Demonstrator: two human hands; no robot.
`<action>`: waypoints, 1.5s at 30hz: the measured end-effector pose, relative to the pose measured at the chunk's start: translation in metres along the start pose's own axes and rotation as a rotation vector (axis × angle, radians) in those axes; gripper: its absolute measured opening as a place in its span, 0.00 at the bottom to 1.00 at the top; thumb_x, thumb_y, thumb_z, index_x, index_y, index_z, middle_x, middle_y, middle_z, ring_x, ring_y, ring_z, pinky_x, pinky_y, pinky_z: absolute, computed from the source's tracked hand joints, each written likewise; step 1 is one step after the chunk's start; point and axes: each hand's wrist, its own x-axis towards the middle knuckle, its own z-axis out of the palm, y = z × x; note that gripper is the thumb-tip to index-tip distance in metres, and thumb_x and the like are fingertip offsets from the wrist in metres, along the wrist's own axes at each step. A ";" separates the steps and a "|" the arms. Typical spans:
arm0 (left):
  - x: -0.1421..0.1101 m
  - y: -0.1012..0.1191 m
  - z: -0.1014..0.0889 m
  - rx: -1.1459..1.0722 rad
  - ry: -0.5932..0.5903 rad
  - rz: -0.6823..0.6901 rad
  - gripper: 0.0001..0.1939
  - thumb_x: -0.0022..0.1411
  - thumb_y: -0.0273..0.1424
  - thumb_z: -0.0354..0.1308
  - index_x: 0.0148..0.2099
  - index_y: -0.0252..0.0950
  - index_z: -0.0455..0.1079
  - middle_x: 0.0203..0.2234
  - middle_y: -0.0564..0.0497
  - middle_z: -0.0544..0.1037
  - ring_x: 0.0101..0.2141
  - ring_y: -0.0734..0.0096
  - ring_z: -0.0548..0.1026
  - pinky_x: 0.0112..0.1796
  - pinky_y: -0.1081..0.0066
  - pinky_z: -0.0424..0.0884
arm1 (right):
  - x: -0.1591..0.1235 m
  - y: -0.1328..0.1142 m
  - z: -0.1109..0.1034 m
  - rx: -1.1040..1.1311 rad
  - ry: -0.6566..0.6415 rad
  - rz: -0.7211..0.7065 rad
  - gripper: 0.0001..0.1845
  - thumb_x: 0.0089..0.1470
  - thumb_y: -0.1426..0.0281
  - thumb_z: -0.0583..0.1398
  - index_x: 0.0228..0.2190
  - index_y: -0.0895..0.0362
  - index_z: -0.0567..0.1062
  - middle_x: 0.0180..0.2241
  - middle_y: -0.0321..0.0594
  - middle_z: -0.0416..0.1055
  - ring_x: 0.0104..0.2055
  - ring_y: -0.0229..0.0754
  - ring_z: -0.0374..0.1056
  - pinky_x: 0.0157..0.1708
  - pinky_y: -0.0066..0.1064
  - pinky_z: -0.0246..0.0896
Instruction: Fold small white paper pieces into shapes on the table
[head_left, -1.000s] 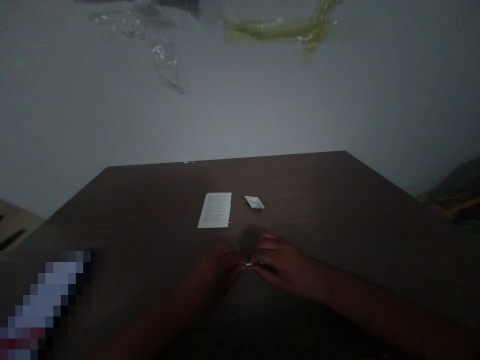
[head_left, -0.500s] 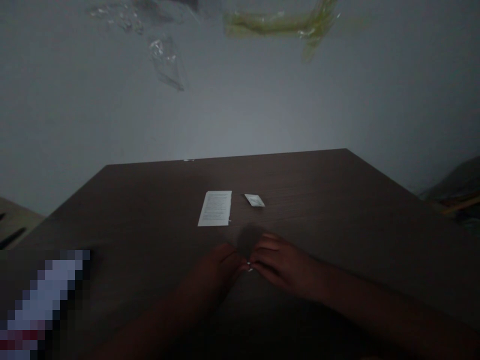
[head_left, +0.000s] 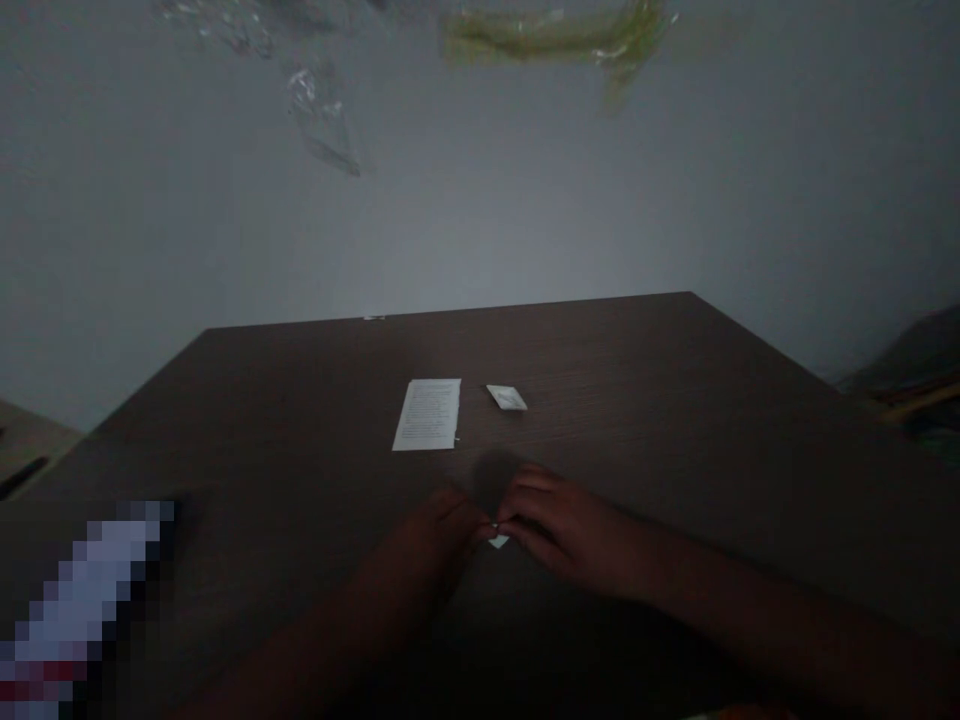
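My left hand and my right hand meet over the near middle of the dark table. Between their fingertips they pinch a small piece of white paper. A pointed corner of it shows below the fingers; the fingers hide the rest. Beyond my hands lies a printed paper sheet with lines of text. To its right is a small folded piece of white paper, partly raised from the surface.
The brown wood-grain table stands against a grey wall. Yellow tape and clear tape stick to the wall. A pixelated pale object lies at the left. Dark items are beyond the table's right edge.
More of the white paper now shows below my fingertips, as a pointed corner. My hands stay almost in place, and the view has shifted slightly.
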 end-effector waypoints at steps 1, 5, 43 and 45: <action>0.000 -0.001 -0.001 0.000 0.002 0.003 0.13 0.75 0.19 0.52 0.42 0.37 0.75 0.36 0.52 0.80 0.37 0.67 0.78 0.40 0.70 0.75 | 0.000 0.001 -0.001 0.025 0.014 0.008 0.06 0.71 0.75 0.61 0.40 0.57 0.77 0.39 0.42 0.75 0.44 0.44 0.72 0.45 0.35 0.69; -0.002 -0.004 -0.003 0.022 0.061 0.055 0.11 0.77 0.23 0.52 0.43 0.37 0.75 0.39 0.50 0.81 0.40 0.65 0.78 0.41 0.70 0.75 | -0.001 0.006 -0.003 0.070 0.049 0.013 0.05 0.71 0.76 0.62 0.41 0.57 0.79 0.39 0.41 0.77 0.44 0.43 0.73 0.45 0.35 0.69; 0.001 -0.010 -0.011 0.215 0.240 0.257 0.12 0.81 0.28 0.51 0.47 0.39 0.76 0.39 0.50 0.81 0.40 0.63 0.77 0.42 0.66 0.75 | 0.001 0.006 -0.007 -0.179 0.053 -0.099 0.14 0.64 0.64 0.68 0.48 0.57 0.79 0.44 0.45 0.79 0.48 0.50 0.72 0.52 0.46 0.69; 0.002 -0.004 -0.009 0.222 0.241 0.268 0.12 0.80 0.25 0.52 0.45 0.38 0.76 0.37 0.49 0.80 0.39 0.62 0.76 0.40 0.65 0.74 | 0.001 0.007 -0.003 -0.161 0.032 -0.122 0.13 0.65 0.63 0.68 0.47 0.58 0.80 0.41 0.44 0.79 0.46 0.49 0.72 0.51 0.45 0.69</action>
